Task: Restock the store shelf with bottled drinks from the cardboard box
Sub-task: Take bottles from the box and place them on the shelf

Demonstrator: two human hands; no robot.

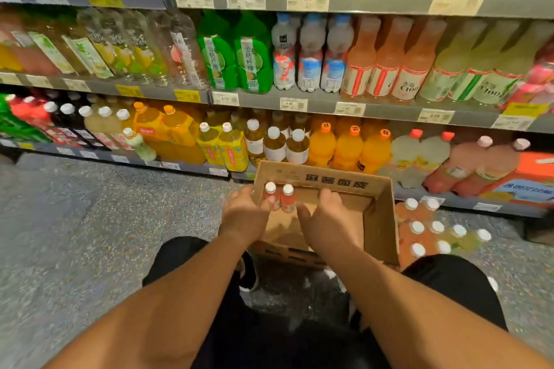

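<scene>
1. The cardboard box (378,219) sits on the floor (75,234) in front of the bottom shelf (449,202), between the person's knees, likely so bottles travel only a short way to the shelf.
2. Two pink bottles (280,199) with white caps stand upright in the box's far left corner; the rest of the box looks empty.
3. The left hand (244,216) is closed around the left-hand bottle, fingers wrapped on its body.
4. The right hand (328,219) reaches into the box just beside the bottles, fingers curled and apart, gripping nothing that I can see.
5. More white-capped bottles (431,231) stand on the floor to the right of the box, probably staged for shelving.
</scene>
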